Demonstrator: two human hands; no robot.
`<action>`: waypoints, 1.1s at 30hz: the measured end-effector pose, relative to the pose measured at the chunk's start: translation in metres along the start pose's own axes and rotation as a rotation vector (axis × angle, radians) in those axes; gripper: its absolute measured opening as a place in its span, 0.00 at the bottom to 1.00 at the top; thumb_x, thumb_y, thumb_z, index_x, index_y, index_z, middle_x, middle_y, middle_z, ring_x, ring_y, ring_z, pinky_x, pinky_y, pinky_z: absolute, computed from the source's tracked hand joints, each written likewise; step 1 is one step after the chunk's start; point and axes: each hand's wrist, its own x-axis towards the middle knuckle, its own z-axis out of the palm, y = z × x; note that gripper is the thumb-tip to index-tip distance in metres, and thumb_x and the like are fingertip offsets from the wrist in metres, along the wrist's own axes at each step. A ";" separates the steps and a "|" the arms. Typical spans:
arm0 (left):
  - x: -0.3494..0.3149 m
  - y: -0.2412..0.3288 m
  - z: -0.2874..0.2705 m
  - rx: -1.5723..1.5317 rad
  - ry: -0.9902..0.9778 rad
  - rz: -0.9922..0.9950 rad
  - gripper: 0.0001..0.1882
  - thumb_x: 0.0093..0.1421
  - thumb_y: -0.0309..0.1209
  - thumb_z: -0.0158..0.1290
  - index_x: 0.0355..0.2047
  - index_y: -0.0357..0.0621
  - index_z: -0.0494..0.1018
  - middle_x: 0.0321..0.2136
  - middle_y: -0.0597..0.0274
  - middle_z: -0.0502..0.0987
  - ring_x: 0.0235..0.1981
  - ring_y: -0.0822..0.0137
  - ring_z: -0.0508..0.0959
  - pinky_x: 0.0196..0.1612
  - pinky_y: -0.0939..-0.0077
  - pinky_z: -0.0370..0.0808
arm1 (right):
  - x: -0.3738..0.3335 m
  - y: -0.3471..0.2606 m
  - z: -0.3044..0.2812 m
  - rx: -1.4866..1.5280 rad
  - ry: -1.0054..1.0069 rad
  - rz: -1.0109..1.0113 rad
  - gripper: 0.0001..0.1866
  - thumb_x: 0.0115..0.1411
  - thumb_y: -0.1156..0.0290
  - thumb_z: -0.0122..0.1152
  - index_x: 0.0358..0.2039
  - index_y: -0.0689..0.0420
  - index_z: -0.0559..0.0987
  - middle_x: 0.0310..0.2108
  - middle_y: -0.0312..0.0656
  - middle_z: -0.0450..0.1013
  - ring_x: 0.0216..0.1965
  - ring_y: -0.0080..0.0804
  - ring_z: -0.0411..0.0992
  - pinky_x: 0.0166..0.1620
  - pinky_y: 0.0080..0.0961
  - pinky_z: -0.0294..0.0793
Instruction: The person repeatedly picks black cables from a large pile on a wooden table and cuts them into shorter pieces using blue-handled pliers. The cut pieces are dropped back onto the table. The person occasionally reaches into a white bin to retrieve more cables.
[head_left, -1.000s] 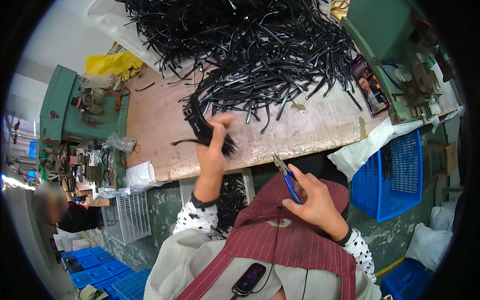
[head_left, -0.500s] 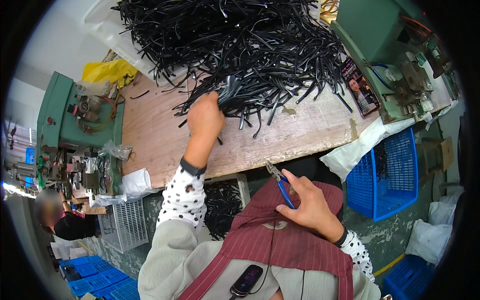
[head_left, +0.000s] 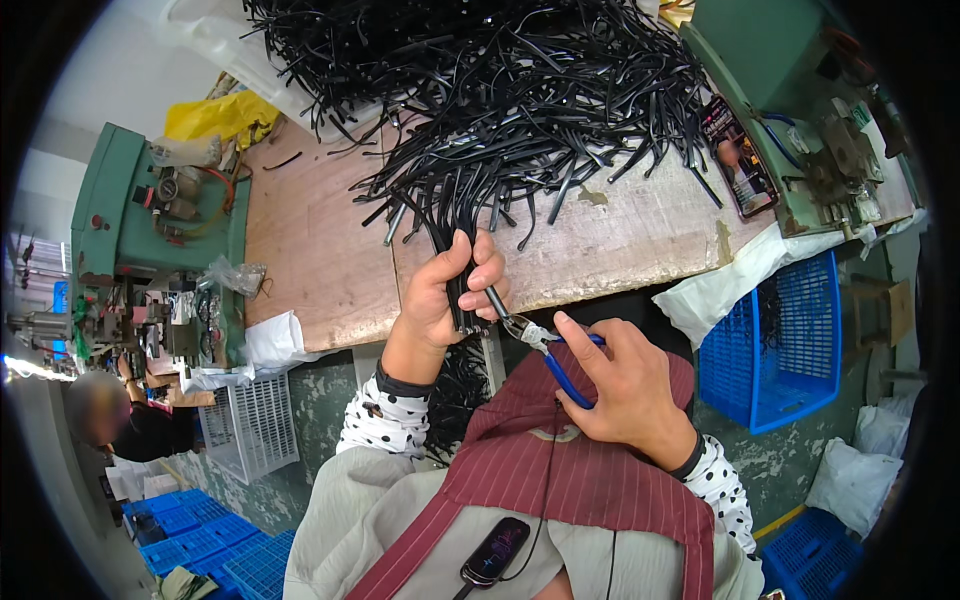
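My left hand (head_left: 440,300) is closed around a bundle of thin black plastic strips (head_left: 455,212), shaped like glasses temples, just over the table's front edge. Their lower ends stick out below my fingers, and their upper ends point toward a large heap of the same strips (head_left: 520,100). Blue-handled cutting pliers (head_left: 568,382) are gripped in my right hand (head_left: 637,395), handles spread. The jaws meet the end of one strip beside my left fingers; whether they have closed on it is too small to tell.
The wooden table (head_left: 320,220) stands between two green machines, left (head_left: 105,220) and right (head_left: 745,60). A phone (head_left: 738,165) leans at the right. Below are a blue crate (head_left: 790,390) and a white crate (head_left: 250,450). Another person (head_left: 150,430) works far left.
My left hand has come back from the heap toward me with a bundle of strips. The pliers have shifted slightly left, their jaws now at one strip's end.
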 end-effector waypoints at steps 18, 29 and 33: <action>-0.009 -0.025 0.009 0.351 0.068 0.443 0.17 0.69 0.48 0.44 0.33 0.48 0.63 0.19 0.71 0.64 0.16 0.78 0.61 0.26 0.77 0.63 | -0.006 0.014 0.002 0.138 -0.093 0.048 0.42 0.40 0.68 0.71 0.60 0.51 0.70 0.31 0.42 0.68 0.28 0.39 0.71 0.29 0.32 0.73; -0.014 -0.054 0.024 0.973 0.165 0.844 0.19 0.64 0.46 0.54 0.34 0.45 0.62 0.21 0.63 0.66 0.19 0.73 0.63 0.26 0.77 0.63 | -0.008 0.014 0.007 0.313 -0.153 0.196 0.45 0.40 0.64 0.73 0.62 0.51 0.68 0.31 0.43 0.69 0.29 0.41 0.73 0.34 0.35 0.75; -0.015 -0.055 0.024 0.884 0.176 0.833 0.18 0.63 0.43 0.57 0.34 0.42 0.64 0.20 0.60 0.68 0.20 0.71 0.67 0.24 0.78 0.65 | -0.010 0.016 0.008 0.383 -0.164 0.212 0.44 0.42 0.67 0.72 0.63 0.51 0.68 0.28 0.43 0.70 0.28 0.41 0.73 0.34 0.34 0.75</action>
